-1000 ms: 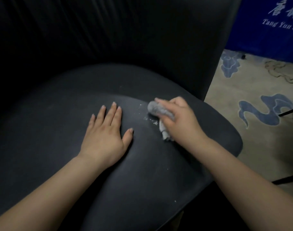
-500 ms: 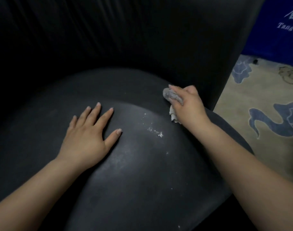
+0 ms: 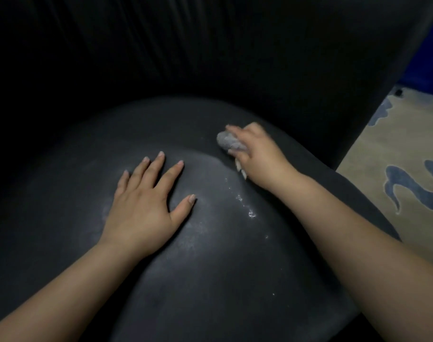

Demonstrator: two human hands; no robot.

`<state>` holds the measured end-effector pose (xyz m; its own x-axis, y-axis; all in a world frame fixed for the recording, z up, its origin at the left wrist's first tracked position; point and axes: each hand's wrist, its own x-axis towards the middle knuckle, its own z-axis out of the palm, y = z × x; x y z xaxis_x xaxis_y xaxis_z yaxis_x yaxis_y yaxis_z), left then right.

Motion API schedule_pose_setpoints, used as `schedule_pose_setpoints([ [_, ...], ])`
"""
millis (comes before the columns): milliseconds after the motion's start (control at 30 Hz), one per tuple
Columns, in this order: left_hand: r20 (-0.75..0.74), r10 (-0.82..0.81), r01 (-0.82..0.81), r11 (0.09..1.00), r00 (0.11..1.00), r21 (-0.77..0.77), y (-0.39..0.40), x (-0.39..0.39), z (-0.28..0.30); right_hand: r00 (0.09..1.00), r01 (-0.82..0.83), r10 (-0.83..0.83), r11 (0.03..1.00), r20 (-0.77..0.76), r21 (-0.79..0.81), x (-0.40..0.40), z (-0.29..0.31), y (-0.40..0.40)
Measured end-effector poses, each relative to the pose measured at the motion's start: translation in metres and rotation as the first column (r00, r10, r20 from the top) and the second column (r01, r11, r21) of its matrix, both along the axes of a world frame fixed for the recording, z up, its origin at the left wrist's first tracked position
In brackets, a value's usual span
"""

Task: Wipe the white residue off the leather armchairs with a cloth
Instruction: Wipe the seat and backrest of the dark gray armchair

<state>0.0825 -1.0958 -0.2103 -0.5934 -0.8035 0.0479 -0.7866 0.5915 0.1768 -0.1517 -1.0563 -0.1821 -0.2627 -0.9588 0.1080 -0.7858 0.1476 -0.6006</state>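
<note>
Left hand (image 3: pixel 146 206) on seat (image 3: pixel 210 280), residue (image 3: pixel 247 208) right — cloth (image 3: pixel 226 141) behind

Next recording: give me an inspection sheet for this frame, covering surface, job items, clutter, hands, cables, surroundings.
Surface: black leather seat cushion, faint white haze.
Job's things: grey cloth bunched; white residue specks beside the right wrist, unwiped.
Clutter: nothing seen.
Hands: left hand flat on the cushion, fingers spread; right hand grips the cloth against the cushion's far right.
Cables: nothing seen.
Surroundings: dark backrest; beige rug with blue pattern, right.
</note>
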Motion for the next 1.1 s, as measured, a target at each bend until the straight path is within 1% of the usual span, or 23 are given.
schedule_pose_setpoints([
  [67, -0.001, 0.004, -0.004, 1.0, 1.0, -0.006, 0.0, 0.0, -0.001, 0.982, -0.178, 0.179, 0.984, 0.056, -0.02, 0.018, -0.005, 0.014],
  [100, 0.0, 0.004, -0.004, 1.0, 1.0, -0.01, 0.0, 0.0, -0.001, 0.967, -0.229, 0.23, 0.973, 0.107, -0.017, 0.024, -0.005, 0.022],
  [133, -0.003, 0.004, -0.004, 1.0, 1.0, -0.011, 0.001, 0.0, -0.001, 0.958, -0.241, 0.241, 0.97, 0.154, -0.02, 0.026, -0.006, 0.024],
  [200, -0.021, 0.003, -0.003, 1.0, 1.0, -0.005, 0.001, -0.001, -0.001, 0.968, -0.157, 0.167, 0.985, 0.189, -0.064, 0.017, -0.002, 0.012],
  [267, -0.039, -0.002, 0.003, 1.0, 0.999, 0.003, 0.0, -0.001, -0.001, 0.987, -0.026, 0.046, 0.991, 0.153, -0.13, 0.003, 0.002, -0.015],
  [333, -0.039, -0.003, 0.003, 1.0, 0.999, 0.0, 0.0, -0.001, -0.002, 0.99, 0.026, -0.007, 0.99, 0.138, -0.139, -0.006, 0.006, -0.046],
  [400, -0.038, -0.003, 0.003, 1.0, 0.999, -0.006, -0.001, 0.0, -0.004, 0.995, 0.002, 0.005, 0.997, 0.102, -0.071, -0.008, 0.002, -0.07],
  [433, -0.042, -0.001, 0.001, 1.0, 0.999, -0.008, -0.001, 0.0, -0.005, 0.995, -0.034, 0.038, 0.999, 0.096, -0.042, -0.006, 0.0, -0.077],
  [500, -0.048, -0.002, 0.001, 1.0, 0.999, -0.01, -0.002, 0.0, -0.007, 0.984, -0.128, 0.132, 0.991, 0.12, -0.047, -0.003, -0.002, -0.082],
  [633, -0.052, -0.004, 0.003, 1.0, 0.999, -0.012, -0.003, 0.001, -0.01, 0.942, -0.319, 0.321, 0.947, 0.101, -0.032, 0.0, 0.003, -0.063],
  [700, -0.053, -0.003, 0.003, 1.0, 0.999, -0.016, -0.004, 0.001, -0.01, 0.924, -0.373, 0.371, 0.928, 0.092, -0.002, 0.001, 0.005, -0.045],
  [933, -0.06, 0.001, -0.001, 1.0, 0.998, -0.009, -0.004, 0.0, -0.007, 0.929, -0.346, 0.338, 0.938, 0.148, 0.029, 0.005, 0.009, 0.02],
  [1100, -0.011, -0.008, 0.007, 0.999, 1.0, -0.032, -0.004, 0.0, -0.007, 0.941, -0.319, 0.312, 0.947, 0.13, 0.039, 0.008, 0.004, 0.059],
])
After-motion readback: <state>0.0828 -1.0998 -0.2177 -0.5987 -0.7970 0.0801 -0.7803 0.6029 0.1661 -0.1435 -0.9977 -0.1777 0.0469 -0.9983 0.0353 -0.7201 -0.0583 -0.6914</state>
